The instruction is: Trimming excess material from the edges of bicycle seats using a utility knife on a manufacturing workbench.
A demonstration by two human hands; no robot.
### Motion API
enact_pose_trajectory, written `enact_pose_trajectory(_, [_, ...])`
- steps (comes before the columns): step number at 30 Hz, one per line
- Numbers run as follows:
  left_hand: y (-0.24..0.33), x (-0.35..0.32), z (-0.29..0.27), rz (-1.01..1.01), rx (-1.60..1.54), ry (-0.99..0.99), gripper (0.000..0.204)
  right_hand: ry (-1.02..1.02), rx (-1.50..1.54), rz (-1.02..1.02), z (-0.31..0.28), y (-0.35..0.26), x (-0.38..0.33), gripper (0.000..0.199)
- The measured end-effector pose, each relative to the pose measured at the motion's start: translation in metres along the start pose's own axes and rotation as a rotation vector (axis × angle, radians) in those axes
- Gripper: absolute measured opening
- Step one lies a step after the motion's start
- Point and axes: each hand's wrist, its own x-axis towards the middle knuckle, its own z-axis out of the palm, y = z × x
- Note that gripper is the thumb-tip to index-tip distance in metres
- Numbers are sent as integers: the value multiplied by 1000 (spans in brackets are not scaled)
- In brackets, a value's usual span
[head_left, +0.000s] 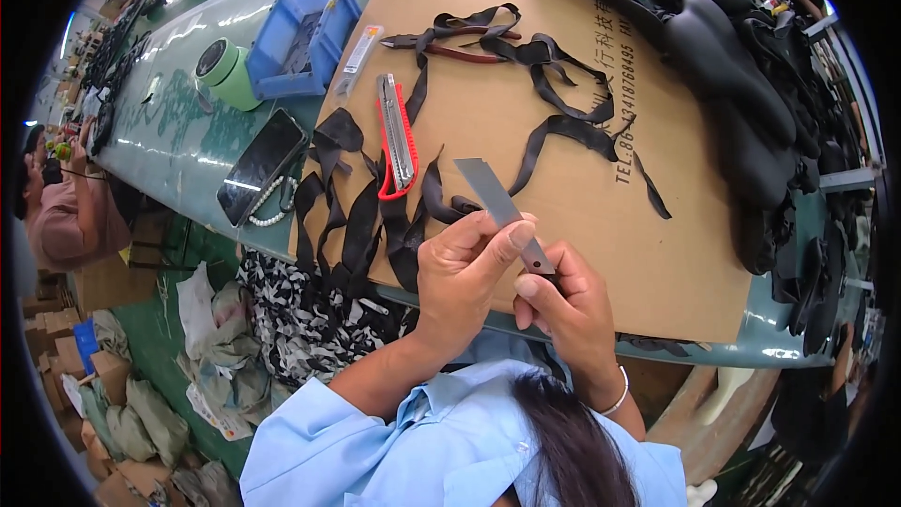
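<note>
Pinching 1 grey blade [486,190] near mid-length with left hand [462,270], right hand [574,306] curled at its lower end, grip unclear.

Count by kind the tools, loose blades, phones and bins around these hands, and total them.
Red utility knife: 1
Pliers: 1
Loose blade, pinched in the left hand: 1
Phone: 1
Blue bin: 1
Total: 5
</note>
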Motion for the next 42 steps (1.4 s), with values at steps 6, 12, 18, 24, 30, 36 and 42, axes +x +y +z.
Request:
enact_pose_trajectory(6, [-1,0,-1,-57,-72,-18,18,2,-93,-205,-1,9,-2,18])
enact_pose_trajectory(12, [8,14,-17,329,328,-103,25,145,7,-191,-2,10,-5,26])
enact_pose_trajectory(18, [14,113,-76,361,1277,526,33,209,209,-151,-11,13,-5,31])
enact_pose_trajectory(24, [30,93,-59,-114,-41,216,24,154,-88,-179,-17,16,-12,29])
enact_pose_trajectory(30, [31,65,-26,-47,-328,105,27,47,-382,-219,-17,11,-22,30])
enact_pose_trajectory(36, [32,57,-9,-58,-353,123,29,92,-396,-150,-23,11,-32,28])
enact_pose_trajectory(42, [19,43,11,-125,-267,71,53,23,-234,-7,-20,8,-29,28])
